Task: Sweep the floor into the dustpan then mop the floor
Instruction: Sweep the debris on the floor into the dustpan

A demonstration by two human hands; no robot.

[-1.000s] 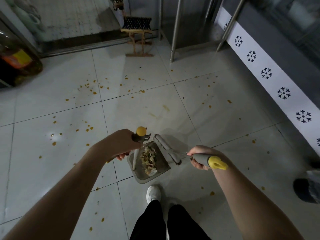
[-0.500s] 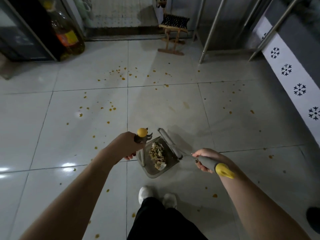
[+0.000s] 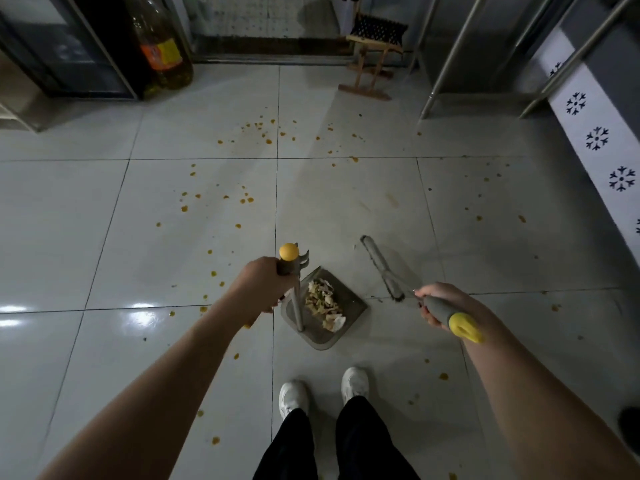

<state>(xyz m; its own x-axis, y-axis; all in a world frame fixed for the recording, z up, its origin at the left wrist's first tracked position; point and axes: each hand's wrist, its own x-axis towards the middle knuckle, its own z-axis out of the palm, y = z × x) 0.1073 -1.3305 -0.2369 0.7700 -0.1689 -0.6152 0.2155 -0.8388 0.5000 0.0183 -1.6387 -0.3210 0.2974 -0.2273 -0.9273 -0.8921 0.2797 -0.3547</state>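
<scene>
A grey dustpan (image 3: 349, 306) stands on the white tiled floor (image 3: 346, 202) just ahead of my shoes, holding a pile of pale scraps (image 3: 323, 301). My left hand (image 3: 259, 284) grips the top of its upright handle, which has a yellow cap (image 3: 288, 251). My right hand (image 3: 440, 301) grips the grey broom handle with its yellow end (image 3: 464, 328). The broom head (image 3: 381, 266) lies on the floor to the right of the pan, apart from it. Orange crumbs (image 3: 242, 199) are scattered over the tiles ahead and around me.
A large oil bottle (image 3: 162, 46) stands by a dark cabinet (image 3: 69, 53) at the back left. A small wooden stool (image 3: 372, 53) sits at the back centre. Metal table legs (image 3: 446, 60) and a wall strip with snowflake marks (image 3: 602, 143) line the right side.
The view has swung left, bringing the bottle and cabinet into sight. The broom head has moved away from the dustpan to the right. Both hands keep their hold.
</scene>
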